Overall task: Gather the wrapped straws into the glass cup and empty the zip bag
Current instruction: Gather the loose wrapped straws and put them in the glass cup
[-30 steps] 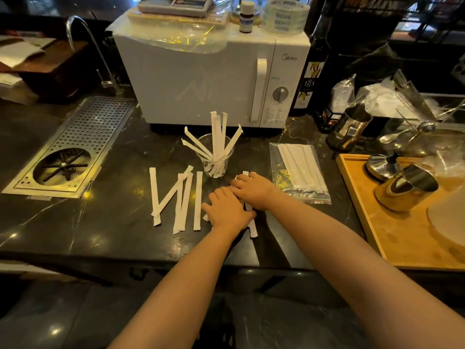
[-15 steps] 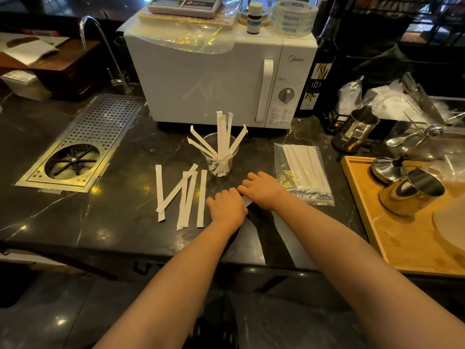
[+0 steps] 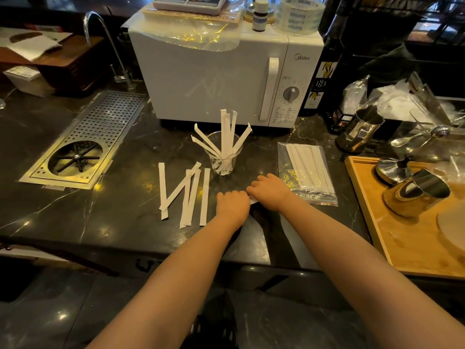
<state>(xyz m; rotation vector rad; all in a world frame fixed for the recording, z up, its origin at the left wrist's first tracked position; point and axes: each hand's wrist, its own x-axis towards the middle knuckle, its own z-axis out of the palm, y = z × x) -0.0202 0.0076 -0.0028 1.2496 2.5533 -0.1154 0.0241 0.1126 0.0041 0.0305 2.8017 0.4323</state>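
Note:
A clear glass cup [image 3: 224, 159] stands on the dark counter in front of the microwave, with several white wrapped straws [image 3: 225, 132] upright in it. Several more wrapped straws [image 3: 187, 192] lie flat to the cup's left. A clear zip bag [image 3: 305, 170] with wrapped straws inside lies to the cup's right. My left hand [image 3: 232, 205] and my right hand [image 3: 270, 190] are side by side in front of the cup, fingers curled down over a few straws whose white tips [image 3: 253, 200] show between them.
A white microwave [image 3: 226, 76] stands behind the cup. A metal drip tray [image 3: 100, 129] is set in the counter at left. A wooden tray [image 3: 407, 238] with steel pitchers sits at right, with more steel jugs and plastic wrap behind it.
Both hands have closed tighter over the straws under them; the straw ends that stuck out below the hands are now hidden. The camera has shifted slightly.

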